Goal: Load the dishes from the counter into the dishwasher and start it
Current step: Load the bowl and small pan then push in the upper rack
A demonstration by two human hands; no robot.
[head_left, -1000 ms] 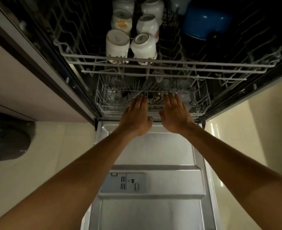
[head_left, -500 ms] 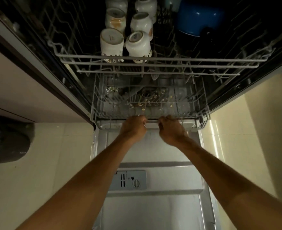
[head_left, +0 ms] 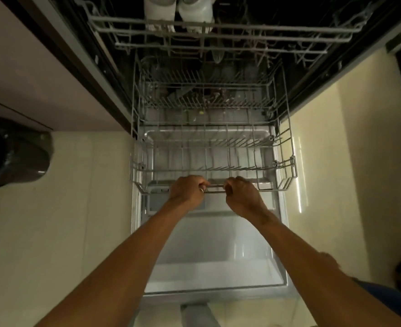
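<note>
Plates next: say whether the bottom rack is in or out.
Partway out: the bottom rack reaches over the open door, gripped by left hand and right hand.

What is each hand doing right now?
Left hand: gripping the lower rack at its front.
Right hand: gripping the lower rack at its front too.

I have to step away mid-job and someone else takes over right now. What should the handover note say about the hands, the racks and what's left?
Hands: the left hand and the right hand both grip the front rail of the lower rack, side by side.
Things: the lower rack stands out over the open door, with no dishes visible in it. The upper rack sits inside, with white mugs in it.
Done: door open, lower rack out, mugs loaded above.
Left: fetch the counter dishes (out of view), load them, slide the rack in, shut the door, start the machine.
</note>
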